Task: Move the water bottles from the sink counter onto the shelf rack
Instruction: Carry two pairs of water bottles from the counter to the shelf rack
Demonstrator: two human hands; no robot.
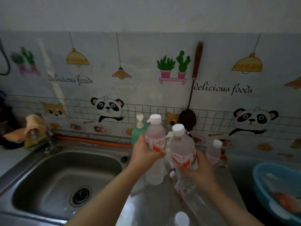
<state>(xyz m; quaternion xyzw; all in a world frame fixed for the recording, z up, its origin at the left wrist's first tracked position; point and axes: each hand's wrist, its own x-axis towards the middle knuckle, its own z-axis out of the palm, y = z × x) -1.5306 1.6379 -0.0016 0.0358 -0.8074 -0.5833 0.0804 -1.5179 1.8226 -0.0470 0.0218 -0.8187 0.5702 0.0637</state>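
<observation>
Clear water bottles with white caps and red-and-white labels stand on the steel drainboard (pixel 146 207) right of the sink. My left hand (pixel 145 152) is wrapped around the left bottle (pixel 154 136) at its label. My right hand (pixel 200 170) grips the bottle beside it (pixel 180 145) from the right. A smaller third bottle (pixel 214 152) stands untouched further right near the wall. Another white cap (pixel 181 218) shows at the bottom edge. No shelf rack is in view.
The steel sink basin (pixel 65 173) lies to the left, with a tap (pixel 48 141) and an orange cloth (pixel 32 126) behind it. A green soap dispenser (pixel 138 132) stands behind the bottles. A spatula (pixel 189 115) hangs on the wall. A blue basin (pixel 276 191) sits at right.
</observation>
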